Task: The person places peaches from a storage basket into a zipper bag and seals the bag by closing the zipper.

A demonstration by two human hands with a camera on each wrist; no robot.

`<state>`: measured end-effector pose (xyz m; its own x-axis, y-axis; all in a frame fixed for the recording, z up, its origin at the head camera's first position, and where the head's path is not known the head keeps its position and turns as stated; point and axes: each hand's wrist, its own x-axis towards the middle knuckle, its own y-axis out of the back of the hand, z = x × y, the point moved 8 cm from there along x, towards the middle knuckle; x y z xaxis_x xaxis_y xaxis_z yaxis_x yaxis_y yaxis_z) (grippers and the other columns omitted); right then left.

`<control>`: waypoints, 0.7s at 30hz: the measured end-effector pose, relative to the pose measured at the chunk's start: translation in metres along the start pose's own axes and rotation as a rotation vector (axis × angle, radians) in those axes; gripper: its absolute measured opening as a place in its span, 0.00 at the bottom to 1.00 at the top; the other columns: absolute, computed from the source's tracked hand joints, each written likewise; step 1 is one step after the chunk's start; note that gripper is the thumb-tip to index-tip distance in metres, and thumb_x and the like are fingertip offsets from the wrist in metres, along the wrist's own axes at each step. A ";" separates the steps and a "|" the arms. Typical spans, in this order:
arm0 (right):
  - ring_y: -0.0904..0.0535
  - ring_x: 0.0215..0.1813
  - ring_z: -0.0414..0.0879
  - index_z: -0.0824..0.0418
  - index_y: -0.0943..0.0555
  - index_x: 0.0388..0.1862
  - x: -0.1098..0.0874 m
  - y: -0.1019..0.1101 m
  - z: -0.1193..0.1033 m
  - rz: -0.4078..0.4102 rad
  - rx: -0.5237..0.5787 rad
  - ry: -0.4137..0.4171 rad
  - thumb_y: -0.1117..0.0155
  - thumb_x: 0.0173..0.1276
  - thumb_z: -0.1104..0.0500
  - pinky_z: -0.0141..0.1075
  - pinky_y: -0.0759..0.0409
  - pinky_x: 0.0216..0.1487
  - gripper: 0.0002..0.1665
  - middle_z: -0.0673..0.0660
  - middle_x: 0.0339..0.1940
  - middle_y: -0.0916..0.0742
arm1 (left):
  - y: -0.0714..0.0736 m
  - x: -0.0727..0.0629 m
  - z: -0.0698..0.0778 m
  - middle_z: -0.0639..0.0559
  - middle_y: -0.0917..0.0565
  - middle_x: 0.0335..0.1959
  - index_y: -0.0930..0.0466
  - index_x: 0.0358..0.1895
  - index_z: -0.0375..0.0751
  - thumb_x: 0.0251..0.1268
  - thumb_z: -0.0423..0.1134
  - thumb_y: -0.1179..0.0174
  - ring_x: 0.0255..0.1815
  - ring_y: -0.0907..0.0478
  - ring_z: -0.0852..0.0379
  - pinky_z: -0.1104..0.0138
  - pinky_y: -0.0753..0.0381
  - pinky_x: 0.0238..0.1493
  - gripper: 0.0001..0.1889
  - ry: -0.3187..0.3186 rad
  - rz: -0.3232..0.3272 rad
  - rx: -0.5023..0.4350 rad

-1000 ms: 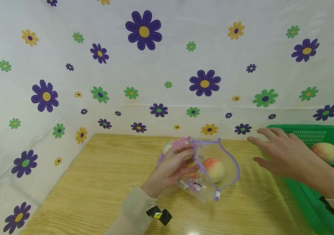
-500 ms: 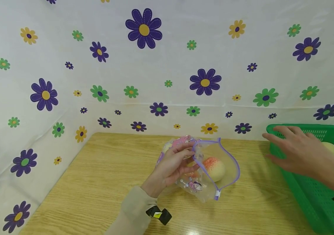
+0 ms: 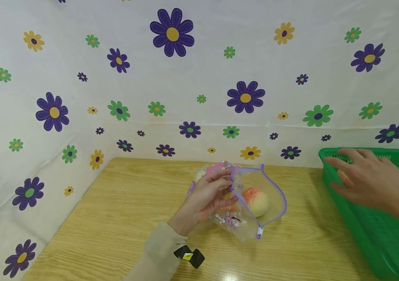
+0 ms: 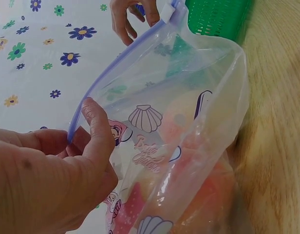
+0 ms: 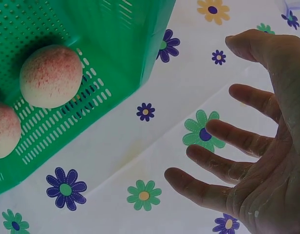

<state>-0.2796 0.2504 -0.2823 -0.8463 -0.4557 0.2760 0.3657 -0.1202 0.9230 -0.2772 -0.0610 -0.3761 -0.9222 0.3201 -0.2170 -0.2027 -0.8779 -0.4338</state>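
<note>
My left hand (image 3: 203, 201) pinches the purple-edged mouth of a clear printed zip bag (image 3: 236, 232) between thumb and fingers, and the mouth gapes toward the right. A red-and-cream peach (image 3: 257, 203) shows inside the bag, with more peach-coloured fruit behind the printed film in the left wrist view. A white slider (image 3: 260, 232) sits at the near end of the purple zip. Over the green basket (image 3: 364, 236) my right hand (image 3: 371, 179) spreads its fingers, holding nothing. Two peaches, one whole (image 5: 51, 76) and one cut by the frame edge (image 5: 5, 130), lie in that basket.
The basket stands at the right side of the wooden table (image 3: 125, 218), its far end near the wall. A white flowered cloth (image 3: 203, 70) hangs behind and to the left of the table. My left wrist wears a black strap (image 3: 189, 256).
My right hand has moved right, from beside the basket's edge to above its far left part. The left hand and the bag stay nearly still.
</note>
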 end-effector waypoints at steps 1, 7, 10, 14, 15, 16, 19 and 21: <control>0.23 0.55 0.75 0.56 0.20 0.63 -0.001 0.000 0.002 -0.008 0.002 -0.005 0.19 0.53 0.46 0.68 0.17 0.38 0.39 0.72 0.61 0.20 | 0.000 0.000 0.000 0.54 0.23 0.44 0.30 0.71 0.40 0.78 0.29 0.51 0.43 0.21 0.60 0.67 0.09 0.41 0.21 -0.001 -0.001 0.000; 0.25 0.57 0.77 0.57 0.19 0.62 -0.005 0.000 0.012 0.004 0.009 -0.033 0.21 0.56 0.49 0.72 0.20 0.42 0.35 0.75 0.61 0.21 | 0.000 0.000 0.000 0.55 0.23 0.43 0.30 0.71 0.40 0.78 0.29 0.51 0.43 0.21 0.60 0.67 0.09 0.41 0.21 -0.002 -0.008 -0.003; 0.26 0.57 0.78 0.58 0.19 0.61 -0.006 -0.001 0.018 0.014 -0.014 -0.043 0.23 0.57 0.49 0.73 0.20 0.42 0.33 0.76 0.61 0.21 | 0.000 -0.001 0.001 0.55 0.23 0.43 0.29 0.71 0.41 0.78 0.29 0.51 0.42 0.22 0.61 0.67 0.09 0.40 0.21 0.000 -0.008 -0.008; 0.27 0.56 0.79 0.57 0.18 0.59 -0.008 -0.004 0.028 0.023 -0.064 -0.051 0.21 0.54 0.47 0.73 0.21 0.42 0.35 0.75 0.59 0.21 | 0.000 -0.001 0.001 0.55 0.23 0.43 0.29 0.71 0.41 0.78 0.30 0.50 0.41 0.22 0.61 0.66 0.09 0.40 0.21 0.006 -0.007 -0.010; 0.27 0.56 0.79 0.57 0.18 0.59 -0.008 -0.005 0.031 0.024 -0.070 -0.054 0.20 0.53 0.47 0.74 0.21 0.42 0.35 0.75 0.59 0.21 | 0.000 -0.001 0.001 0.55 0.23 0.43 0.29 0.71 0.41 0.78 0.30 0.50 0.41 0.22 0.61 0.66 0.09 0.40 0.21 0.008 -0.007 -0.009; 0.27 0.56 0.80 0.57 0.18 0.59 -0.009 -0.006 0.033 0.025 -0.075 -0.055 0.19 0.51 0.47 0.74 0.21 0.41 0.36 0.75 0.58 0.21 | 0.000 -0.001 0.001 0.54 0.23 0.43 0.29 0.70 0.40 0.78 0.30 0.50 0.41 0.22 0.61 0.67 0.09 0.40 0.21 0.009 -0.007 -0.006; 0.28 0.56 0.82 0.58 0.19 0.59 -0.010 -0.009 0.041 0.004 -0.090 -0.069 0.16 0.48 0.49 0.76 0.22 0.42 0.39 0.77 0.58 0.22 | 0.001 -0.001 0.000 0.54 0.23 0.44 0.29 0.70 0.40 0.78 0.31 0.49 0.41 0.22 0.61 0.67 0.09 0.40 0.20 0.006 -0.005 0.011; 0.27 0.56 0.83 0.59 0.19 0.59 -0.012 -0.012 0.046 -0.014 -0.095 -0.087 0.16 0.46 0.50 0.77 0.23 0.42 0.40 0.77 0.58 0.22 | 0.001 -0.001 0.000 0.53 0.23 0.44 0.29 0.66 0.39 0.78 0.31 0.49 0.41 0.21 0.60 0.66 0.09 0.41 0.18 -0.004 0.002 0.039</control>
<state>-0.2917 0.2975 -0.2838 -0.8805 -0.3756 0.2892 0.3852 -0.2113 0.8983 -0.2768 -0.0620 -0.3760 -0.9238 0.3174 -0.2141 -0.2139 -0.8917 -0.3990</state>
